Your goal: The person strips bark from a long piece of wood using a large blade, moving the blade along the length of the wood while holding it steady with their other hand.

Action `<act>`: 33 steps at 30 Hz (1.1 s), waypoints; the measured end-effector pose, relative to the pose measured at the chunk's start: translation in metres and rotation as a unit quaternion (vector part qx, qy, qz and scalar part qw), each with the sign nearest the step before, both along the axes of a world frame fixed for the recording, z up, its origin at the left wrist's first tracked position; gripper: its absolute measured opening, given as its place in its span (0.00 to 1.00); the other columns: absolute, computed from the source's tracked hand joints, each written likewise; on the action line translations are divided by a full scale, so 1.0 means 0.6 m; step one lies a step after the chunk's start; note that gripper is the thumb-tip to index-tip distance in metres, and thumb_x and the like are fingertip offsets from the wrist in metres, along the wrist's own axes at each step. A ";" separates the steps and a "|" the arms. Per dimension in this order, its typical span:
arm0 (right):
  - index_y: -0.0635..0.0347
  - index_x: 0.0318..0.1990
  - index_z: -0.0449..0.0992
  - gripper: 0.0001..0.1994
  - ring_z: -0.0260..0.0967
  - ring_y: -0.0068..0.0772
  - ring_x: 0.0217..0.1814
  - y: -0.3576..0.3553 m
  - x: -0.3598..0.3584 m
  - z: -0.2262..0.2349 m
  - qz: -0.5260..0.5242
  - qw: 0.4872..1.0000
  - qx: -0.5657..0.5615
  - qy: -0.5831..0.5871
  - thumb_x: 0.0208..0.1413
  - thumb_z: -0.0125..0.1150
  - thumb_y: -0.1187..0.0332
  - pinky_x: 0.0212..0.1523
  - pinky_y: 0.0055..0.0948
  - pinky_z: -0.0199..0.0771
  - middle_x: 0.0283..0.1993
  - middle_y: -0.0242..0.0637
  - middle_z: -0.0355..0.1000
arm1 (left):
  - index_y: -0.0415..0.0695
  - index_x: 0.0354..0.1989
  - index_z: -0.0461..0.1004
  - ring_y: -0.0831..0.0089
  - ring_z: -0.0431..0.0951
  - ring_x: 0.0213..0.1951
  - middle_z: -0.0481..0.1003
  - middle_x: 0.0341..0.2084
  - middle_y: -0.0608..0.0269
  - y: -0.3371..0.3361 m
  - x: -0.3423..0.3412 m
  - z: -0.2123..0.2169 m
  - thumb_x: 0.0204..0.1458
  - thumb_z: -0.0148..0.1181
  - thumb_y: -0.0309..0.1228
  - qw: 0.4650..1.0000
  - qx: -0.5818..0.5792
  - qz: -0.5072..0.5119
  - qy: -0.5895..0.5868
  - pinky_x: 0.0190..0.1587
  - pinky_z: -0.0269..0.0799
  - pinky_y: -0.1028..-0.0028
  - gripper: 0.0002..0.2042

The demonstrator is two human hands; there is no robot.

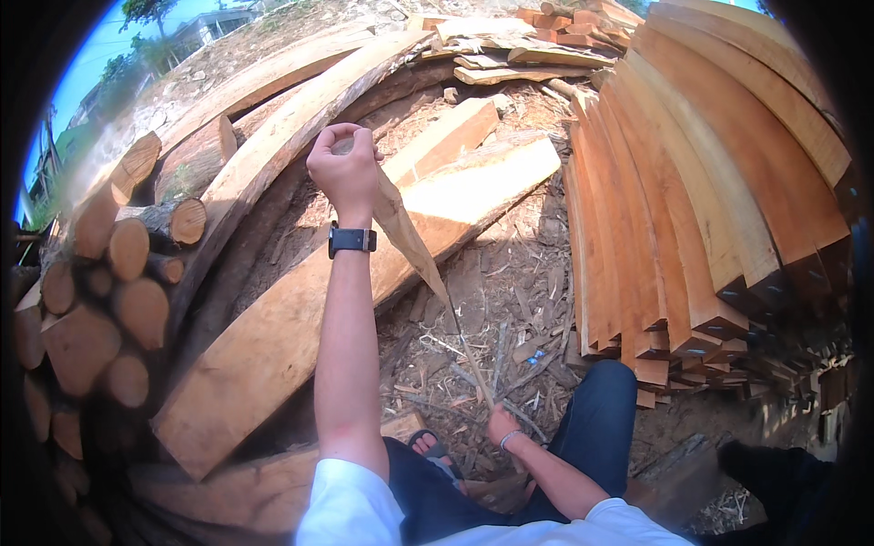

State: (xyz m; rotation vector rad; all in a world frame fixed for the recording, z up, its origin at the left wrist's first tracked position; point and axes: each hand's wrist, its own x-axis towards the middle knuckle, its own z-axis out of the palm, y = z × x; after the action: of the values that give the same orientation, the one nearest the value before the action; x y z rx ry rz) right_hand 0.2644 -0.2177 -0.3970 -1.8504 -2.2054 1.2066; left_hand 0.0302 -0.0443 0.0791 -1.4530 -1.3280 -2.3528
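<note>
My left hand, with a dark watch on its wrist, is raised ahead of me. Its fingers are closed around the upper end of a long, thin wood strip. From there the strip slants down to the right, wide and flat near the top and thin farther down. Low in front of my thigh, my right hand is wrapped round the strip's lower part. Behind my left arm lies a thick sawn plank, partly hidden by that arm.
Stacked sawn boards rise along the right. Cut round logs are piled at the left, beside long timbers. Offcut slabs lie at the back. Bark and chips litter the ground; a small blue scrap lies there.
</note>
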 end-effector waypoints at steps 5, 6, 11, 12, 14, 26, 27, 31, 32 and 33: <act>0.67 0.46 0.62 0.15 0.73 0.64 0.35 0.005 -0.017 0.124 -0.084 0.947 -0.180 0.252 0.59 0.52 0.64 0.36 0.55 0.72 0.32 0.59 0.74 | 0.35 0.25 0.74 0.76 0.74 0.16 0.73 0.15 0.62 -0.007 -0.003 0.003 0.48 0.56 0.21 1.000 -0.003 0.010 -0.018 0.20 0.71 0.78 0.03; 0.67 0.46 0.62 0.15 0.73 0.63 0.31 0.003 -0.022 0.123 -0.103 0.931 -0.175 0.304 0.60 0.51 0.64 0.33 0.55 0.71 0.30 0.58 0.73 | 0.35 0.25 0.74 0.76 0.74 0.16 0.73 0.15 0.62 -0.006 -0.004 0.004 0.48 0.56 0.21 1.000 -0.001 0.013 -0.023 0.20 0.70 0.78 0.03; 0.66 0.46 0.62 0.13 0.74 0.58 0.32 0.023 -0.019 0.110 -0.067 0.963 0.164 0.204 0.61 0.48 0.66 0.32 0.54 0.72 0.32 0.58 0.74 | 0.36 0.26 0.75 0.76 0.77 0.17 0.75 0.16 0.62 -0.001 -0.008 -0.003 0.47 0.58 0.25 1.000 0.001 0.014 0.002 0.21 0.71 0.78 0.05; 0.66 0.47 0.62 0.13 0.75 0.58 0.35 0.018 -0.021 0.127 -0.080 0.974 0.132 0.166 0.60 0.48 0.66 0.36 0.53 0.73 0.33 0.59 0.74 | 0.36 0.26 0.75 0.76 0.77 0.17 0.75 0.16 0.62 -0.002 -0.010 -0.004 0.47 0.58 0.25 1.000 0.000 0.016 0.002 0.22 0.71 0.78 0.05; 0.68 0.48 0.62 0.15 0.75 0.57 0.40 0.009 -0.013 0.102 -0.040 0.994 0.083 0.059 0.58 0.50 0.68 0.42 0.51 0.74 0.34 0.60 0.74 | 0.36 0.26 0.75 0.76 0.78 0.17 0.75 0.16 0.62 0.001 -0.003 0.001 0.47 0.59 0.25 1.000 0.000 0.000 -0.011 0.22 0.71 0.78 0.05; 0.73 0.46 0.62 0.15 0.73 0.66 0.36 -0.012 -0.015 0.027 -0.058 0.991 0.071 0.093 0.56 0.49 0.70 0.42 0.55 0.72 0.29 0.65 0.73 | 0.36 0.27 0.76 0.75 0.78 0.18 0.76 0.16 0.62 -0.006 -0.007 0.002 0.47 0.58 0.25 1.000 -0.007 0.010 -0.006 0.22 0.72 0.78 0.05; 0.73 0.46 0.61 0.15 0.73 0.67 0.35 -0.004 -0.016 0.047 -0.070 0.987 0.086 0.115 0.57 0.49 0.70 0.41 0.56 0.71 0.29 0.65 0.72 | 0.36 0.27 0.76 0.75 0.78 0.18 0.75 0.16 0.62 -0.005 -0.008 0.001 0.47 0.58 0.25 1.000 -0.007 0.009 -0.009 0.22 0.72 0.78 0.05; 0.73 0.46 0.60 0.16 0.72 0.68 0.37 0.006 -0.024 0.101 -0.083 0.982 0.089 0.146 0.56 0.50 0.69 0.41 0.58 0.70 0.31 0.67 0.72 | 0.35 0.27 0.76 0.75 0.77 0.17 0.75 0.16 0.62 -0.004 -0.013 -0.005 0.47 0.58 0.24 1.000 -0.003 0.024 0.004 0.22 0.72 0.78 0.04; 0.74 0.46 0.60 0.16 0.72 0.68 0.38 0.009 -0.022 0.092 -0.050 0.990 0.067 0.110 0.55 0.50 0.69 0.41 0.58 0.71 0.32 0.67 0.72 | 0.35 0.27 0.75 0.75 0.76 0.17 0.75 0.16 0.61 -0.002 -0.006 0.001 0.48 0.57 0.23 1.000 0.006 0.018 0.001 0.21 0.71 0.78 0.04; 0.74 0.45 0.60 0.16 0.72 0.68 0.39 0.014 -0.015 0.061 -0.022 0.996 0.045 0.071 0.55 0.51 0.69 0.41 0.57 0.71 0.33 0.67 0.72 | 0.35 0.27 0.75 0.75 0.75 0.16 0.74 0.15 0.61 0.006 0.006 0.002 0.48 0.57 0.22 1.000 0.013 0.005 -0.005 0.21 0.71 0.78 0.04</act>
State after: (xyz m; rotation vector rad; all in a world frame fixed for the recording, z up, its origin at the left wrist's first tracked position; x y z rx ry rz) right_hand 0.2557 -0.2091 -0.3601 -1.7141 -2.0970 1.1720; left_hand 0.0335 -0.0408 0.0804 -1.4250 -1.2994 -2.3647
